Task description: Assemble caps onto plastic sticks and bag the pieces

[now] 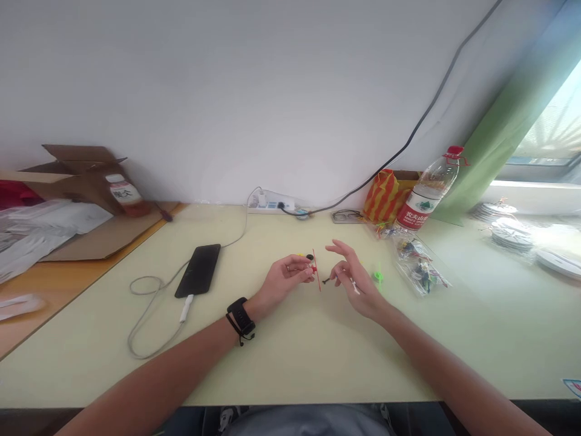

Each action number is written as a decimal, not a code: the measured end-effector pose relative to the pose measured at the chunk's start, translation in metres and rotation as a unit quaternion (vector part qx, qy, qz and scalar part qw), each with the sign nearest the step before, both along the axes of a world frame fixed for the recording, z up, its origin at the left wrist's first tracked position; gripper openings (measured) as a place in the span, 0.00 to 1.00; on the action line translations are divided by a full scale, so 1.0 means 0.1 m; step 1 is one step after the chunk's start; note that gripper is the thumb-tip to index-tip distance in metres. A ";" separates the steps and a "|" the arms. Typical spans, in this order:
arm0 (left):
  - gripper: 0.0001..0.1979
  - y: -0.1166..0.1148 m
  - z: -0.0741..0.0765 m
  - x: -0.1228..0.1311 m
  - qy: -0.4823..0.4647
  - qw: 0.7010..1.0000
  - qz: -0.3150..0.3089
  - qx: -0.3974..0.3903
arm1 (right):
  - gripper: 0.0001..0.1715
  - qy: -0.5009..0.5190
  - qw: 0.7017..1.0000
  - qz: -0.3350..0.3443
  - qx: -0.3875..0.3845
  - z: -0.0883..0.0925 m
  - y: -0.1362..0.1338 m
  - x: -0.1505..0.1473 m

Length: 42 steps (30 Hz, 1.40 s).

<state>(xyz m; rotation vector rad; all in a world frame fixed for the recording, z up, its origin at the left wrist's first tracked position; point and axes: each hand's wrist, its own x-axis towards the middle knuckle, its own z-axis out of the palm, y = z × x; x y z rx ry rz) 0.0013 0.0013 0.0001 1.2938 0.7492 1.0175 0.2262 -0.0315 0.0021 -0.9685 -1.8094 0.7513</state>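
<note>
Near the middle of the table, my left hand (pixel 290 275) pinches a small part with a thin red propeller-like blade (pixel 317 272) standing upright at its fingertips. Facing it, my right hand (pixel 356 278) closes thumb and finger on a small stick-like piece with a dark tip (pixel 325 280); a white end (pixel 354 286) shows on the palm side. The dark tip points at the red blade, a little apart from it. Behind the left fingertips lies a small black round part (pixel 310 257), with a bit of yellow beside it. A bright green plastic piece (pixel 378 277) lies right of my right hand.
Left are a phone (pixel 198 270) on a looping cable, a cardboard box (pixel 82 181) and a small bottle (pixel 127 195). Along the wall sit a power strip (pixel 271 203) and glasses (pixel 347 215). Right are a large water bottle (pixel 429 191), bagged small parts (pixel 420 266) and stacked discs (pixel 512 233).
</note>
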 end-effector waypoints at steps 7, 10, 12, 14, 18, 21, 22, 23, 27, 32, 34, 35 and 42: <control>0.15 -0.02 0.00 -0.01 0.011 1.000 -0.025 -0.005 | 0.32 -0.046 0.992 -0.046 0.105 0.03 -0.04 0.00; 0.15 -0.02 0.01 -0.01 0.013 0.999 -0.030 0.002 | 0.23 -0.048 0.999 -0.003 -0.020 0.08 -0.03 0.07; 0.15 -0.03 0.01 -0.01 0.016 0.999 -0.034 0.005 | 0.15 -0.024 0.996 0.018 -0.088 0.11 0.00 0.11; 0.15 -0.03 0.01 -0.01 0.019 0.999 -0.036 0.006 | 0.12 0.007 0.994 0.017 -0.104 0.14 0.02 0.13; 0.14 -0.02 0.01 -0.01 0.019 0.999 -0.036 0.006 | 0.19 -0.023 0.996 0.011 -0.083 0.14 0.01 0.08; 0.15 0.00 0.00 -0.02 0.015 0.999 -0.028 -0.007 | 0.25 -0.102 0.994 0.010 -0.031 0.08 -0.02 0.04; 0.15 0.00 0.00 -0.03 0.014 0.999 -0.026 -0.013 | 0.27 -0.121 0.992 0.014 -0.008 0.07 -0.03 0.03; 0.14 0.01 0.00 -0.03 0.015 0.999 -0.025 -0.019 | 0.28 -0.133 0.991 0.019 0.016 0.05 -0.03 0.02; 0.14 0.01 0.00 -0.03 0.017 0.999 -0.031 -0.025 | 0.21 -0.158 0.985 0.006 0.066 0.02 0.00 0.06; 0.14 -0.01 0.02 -0.03 0.022 0.999 -0.032 -0.019 | 0.16 -0.158 0.984 0.053 -0.058 0.07 0.06 0.12; 0.14 -0.01 0.02 -0.02 0.022 0.999 -0.029 -0.023 | 0.13 -0.108 0.989 0.050 -0.082 0.09 0.04 0.10; 0.15 0.00 0.01 -0.02 0.022 0.999 -0.029 -0.023 | 0.10 -0.087 0.991 0.044 -0.086 0.10 0.03 0.08; 0.15 -0.01 -0.01 -0.01 0.020 0.999 -0.042 -0.015 | 0.09 -0.084 0.994 0.037 -0.066 0.08 -0.02 -0.02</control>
